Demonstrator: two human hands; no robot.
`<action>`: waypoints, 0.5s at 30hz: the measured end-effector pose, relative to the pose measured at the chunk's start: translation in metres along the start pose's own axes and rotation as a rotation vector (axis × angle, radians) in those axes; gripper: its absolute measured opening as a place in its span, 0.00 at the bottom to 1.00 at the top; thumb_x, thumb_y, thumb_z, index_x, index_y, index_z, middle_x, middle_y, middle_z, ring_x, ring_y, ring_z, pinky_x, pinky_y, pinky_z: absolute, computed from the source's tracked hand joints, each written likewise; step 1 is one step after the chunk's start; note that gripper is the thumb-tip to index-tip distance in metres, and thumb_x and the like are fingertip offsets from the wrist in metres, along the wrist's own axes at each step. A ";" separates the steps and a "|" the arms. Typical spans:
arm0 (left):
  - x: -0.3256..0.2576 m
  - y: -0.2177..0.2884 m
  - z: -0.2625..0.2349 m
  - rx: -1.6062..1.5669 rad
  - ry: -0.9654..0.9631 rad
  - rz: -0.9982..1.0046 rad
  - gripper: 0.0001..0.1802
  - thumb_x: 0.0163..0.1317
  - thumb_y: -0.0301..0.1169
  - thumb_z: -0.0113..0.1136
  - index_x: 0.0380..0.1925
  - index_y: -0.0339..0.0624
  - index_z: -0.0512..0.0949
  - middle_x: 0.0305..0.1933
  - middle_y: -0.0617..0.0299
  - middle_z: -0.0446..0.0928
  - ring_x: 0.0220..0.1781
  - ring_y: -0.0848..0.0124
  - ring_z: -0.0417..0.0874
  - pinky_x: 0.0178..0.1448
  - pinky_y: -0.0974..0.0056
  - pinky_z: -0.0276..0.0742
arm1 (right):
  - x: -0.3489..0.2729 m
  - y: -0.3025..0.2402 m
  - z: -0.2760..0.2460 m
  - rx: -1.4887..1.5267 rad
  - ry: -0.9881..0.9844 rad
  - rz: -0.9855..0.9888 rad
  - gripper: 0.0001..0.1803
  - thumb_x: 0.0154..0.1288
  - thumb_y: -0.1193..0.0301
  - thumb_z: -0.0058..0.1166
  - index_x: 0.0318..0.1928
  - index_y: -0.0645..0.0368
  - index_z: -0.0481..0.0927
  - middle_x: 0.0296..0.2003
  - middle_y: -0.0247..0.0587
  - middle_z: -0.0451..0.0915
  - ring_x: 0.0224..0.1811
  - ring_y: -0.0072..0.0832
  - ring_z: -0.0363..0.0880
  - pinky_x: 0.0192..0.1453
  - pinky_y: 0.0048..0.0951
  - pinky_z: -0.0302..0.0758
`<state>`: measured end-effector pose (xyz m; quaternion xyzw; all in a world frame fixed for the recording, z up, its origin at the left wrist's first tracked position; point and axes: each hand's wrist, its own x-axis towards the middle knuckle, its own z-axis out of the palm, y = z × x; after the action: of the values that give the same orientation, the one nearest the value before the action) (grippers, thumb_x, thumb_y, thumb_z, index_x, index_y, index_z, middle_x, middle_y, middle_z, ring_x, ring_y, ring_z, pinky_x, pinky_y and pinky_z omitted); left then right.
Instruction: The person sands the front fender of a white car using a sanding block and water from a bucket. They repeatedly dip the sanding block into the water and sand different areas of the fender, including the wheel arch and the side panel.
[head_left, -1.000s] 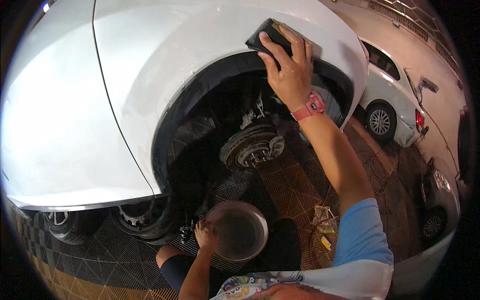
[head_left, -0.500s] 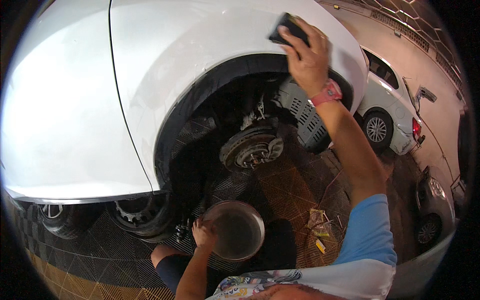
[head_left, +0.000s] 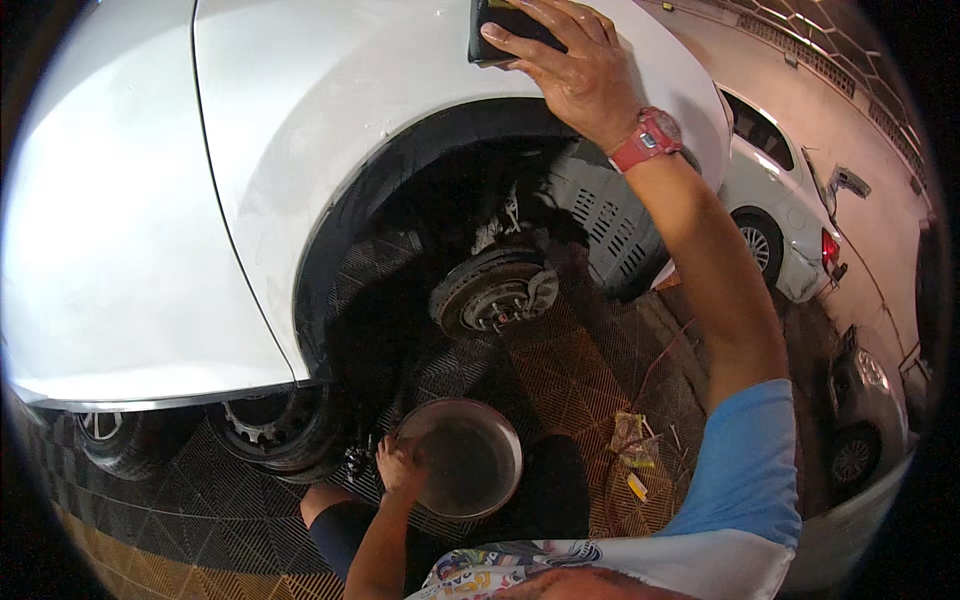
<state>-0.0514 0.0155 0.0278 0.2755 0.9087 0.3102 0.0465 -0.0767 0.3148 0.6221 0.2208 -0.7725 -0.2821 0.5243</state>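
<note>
My right hand [head_left: 575,60], with a red watch on its wrist, is closed around a black sanding block [head_left: 505,35]. The block lies flat against the white fender [head_left: 390,70] above the wheel arch, where the paint has a duller band. Down between my knees, my left hand [head_left: 400,467] grips the left rim of a round metal basin [head_left: 517,450]; its fingertips reach inside and show poorly. The basin looks to hold dark liquid. Within the open arch, the bare brake disc and hub [head_left: 497,298] are exposed, with no wheel on them.
Loose wheels [head_left: 270,430] lie under the car's sill at the left. To my right, a plastic packet [head_left: 632,440] and a small yellow-and-white item [head_left: 638,487] rest on the grated floor tiles [head_left: 560,375]. Another white car [head_left: 760,190] stands beyond, along a wall.
My right hand has slid the block left and upward across the fender. My left hand stays on the basin's rim. The whole view has shifted slightly.
</note>
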 end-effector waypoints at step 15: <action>0.014 -0.008 0.035 -0.027 0.109 0.074 0.18 0.63 0.30 0.69 0.54 0.41 0.86 0.71 0.40 0.73 0.72 0.40 0.74 0.74 0.39 0.74 | -0.046 0.064 -0.008 -0.236 0.021 -0.080 0.28 0.67 0.70 0.68 0.64 0.23 0.87 0.73 0.18 0.77 0.71 0.29 0.75 0.73 0.41 0.70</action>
<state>-0.0576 0.0364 -0.0037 0.2910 0.8948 0.3384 -0.0108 -0.0564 0.3900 0.6354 0.1912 -0.7190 -0.3892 0.5431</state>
